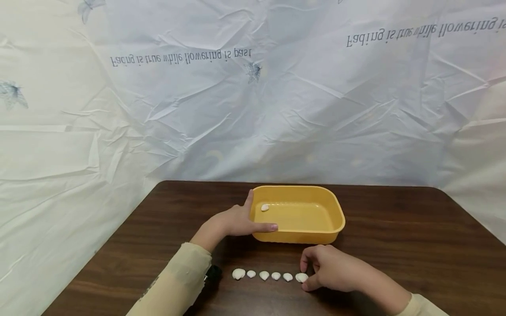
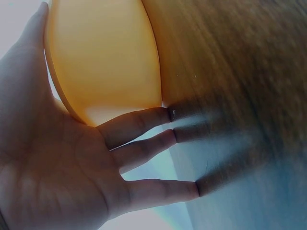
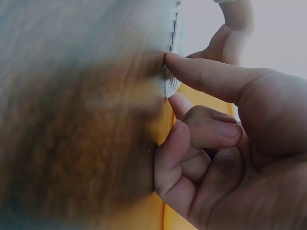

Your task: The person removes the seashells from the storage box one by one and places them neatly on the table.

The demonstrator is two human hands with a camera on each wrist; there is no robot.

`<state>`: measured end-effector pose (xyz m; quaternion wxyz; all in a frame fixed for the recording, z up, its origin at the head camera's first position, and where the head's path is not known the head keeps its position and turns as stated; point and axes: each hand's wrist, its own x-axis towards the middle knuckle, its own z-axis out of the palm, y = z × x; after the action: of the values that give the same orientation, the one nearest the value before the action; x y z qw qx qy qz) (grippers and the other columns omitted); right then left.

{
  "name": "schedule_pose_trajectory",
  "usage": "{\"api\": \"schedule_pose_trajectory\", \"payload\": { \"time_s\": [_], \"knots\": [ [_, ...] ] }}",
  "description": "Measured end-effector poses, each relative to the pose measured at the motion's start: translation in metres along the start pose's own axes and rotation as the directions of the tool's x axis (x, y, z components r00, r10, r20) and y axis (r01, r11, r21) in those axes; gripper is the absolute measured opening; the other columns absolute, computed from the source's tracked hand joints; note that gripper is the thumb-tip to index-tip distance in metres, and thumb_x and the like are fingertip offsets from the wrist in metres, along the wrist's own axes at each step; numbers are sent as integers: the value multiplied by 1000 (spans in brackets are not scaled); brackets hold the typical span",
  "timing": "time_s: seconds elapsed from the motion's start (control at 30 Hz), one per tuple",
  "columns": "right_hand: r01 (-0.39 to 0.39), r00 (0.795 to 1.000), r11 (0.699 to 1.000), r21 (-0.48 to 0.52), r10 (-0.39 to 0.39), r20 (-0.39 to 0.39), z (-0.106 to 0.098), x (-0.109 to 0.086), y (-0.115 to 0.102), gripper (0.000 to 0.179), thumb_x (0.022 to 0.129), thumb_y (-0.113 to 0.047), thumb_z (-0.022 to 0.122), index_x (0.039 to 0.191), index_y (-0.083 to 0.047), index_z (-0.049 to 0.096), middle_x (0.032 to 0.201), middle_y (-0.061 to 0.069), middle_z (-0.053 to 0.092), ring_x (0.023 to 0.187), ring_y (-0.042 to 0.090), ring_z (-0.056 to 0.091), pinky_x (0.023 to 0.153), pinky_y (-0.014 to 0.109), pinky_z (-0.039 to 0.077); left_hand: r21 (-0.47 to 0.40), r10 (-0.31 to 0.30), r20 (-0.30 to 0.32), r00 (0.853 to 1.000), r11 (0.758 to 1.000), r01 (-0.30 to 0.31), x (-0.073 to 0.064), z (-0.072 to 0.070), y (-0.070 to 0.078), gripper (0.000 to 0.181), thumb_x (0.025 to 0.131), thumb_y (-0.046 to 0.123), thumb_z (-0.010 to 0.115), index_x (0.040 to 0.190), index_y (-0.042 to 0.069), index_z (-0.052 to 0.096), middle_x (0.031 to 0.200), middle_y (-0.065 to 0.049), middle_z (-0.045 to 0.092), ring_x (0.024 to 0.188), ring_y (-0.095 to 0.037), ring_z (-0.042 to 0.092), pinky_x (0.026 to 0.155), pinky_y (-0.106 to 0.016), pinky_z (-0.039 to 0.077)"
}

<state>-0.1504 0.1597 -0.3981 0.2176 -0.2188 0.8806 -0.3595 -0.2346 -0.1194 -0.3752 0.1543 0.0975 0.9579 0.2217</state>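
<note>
A row of several small white seashells (image 1: 264,275) lies on the dark wooden table. At the row's right end, my right hand (image 1: 336,268) pinches the last seashell (image 1: 301,277) between thumb and forefinger. That ribbed shell (image 3: 171,86) shows between the two fingertips in the right wrist view, still at the tabletop. My left hand (image 1: 239,220) is spread against the left end of a yellow plastic basin (image 1: 296,237), its thumb along the near rim. In the left wrist view, straight fingers (image 2: 144,146) touch the table beside the basin wall. One white seashell (image 1: 265,207) sits inside the basin, at its left.
A dark object (image 1: 214,273), partly hidden by the left sleeve, lies left of the shell row. Behind the table (image 1: 395,228) hangs a wrinkled white printed sheet (image 1: 276,114). The basin stands beyond the row, near the table's far edge.
</note>
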Motion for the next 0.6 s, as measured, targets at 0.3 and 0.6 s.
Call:
{"api": "schedule_pose_trajectory", "payload": {
  "time_s": [0.3, 0.6],
  "knots": [
    [-6, 1000, 1000, 8, 6, 12, 0, 3, 0, 26, 82, -16, 91, 94, -14, 67, 65, -1, 51, 59, 14, 46, 54, 25, 34, -15, 4, -10, 1000, 1000, -4, 2, 1, -2, 143, 76, 92, 67, 171, 24, -15, 159, -29, 49, 144, -34, 54, 115, -50, 48],
    [1, 994, 1000, 16, -3, 112, -20, 0, -14, 32, 85, -21, 89, 109, -13, 69, 72, 1, 55, 61, 15, 49, 55, 28, 40, -11, 8, -6, 1000, 1000, -8, 1, 0, -2, 144, 76, 92, 67, 171, 23, -16, 158, -29, 49, 142, -34, 57, 112, -50, 49]
  ]
}}
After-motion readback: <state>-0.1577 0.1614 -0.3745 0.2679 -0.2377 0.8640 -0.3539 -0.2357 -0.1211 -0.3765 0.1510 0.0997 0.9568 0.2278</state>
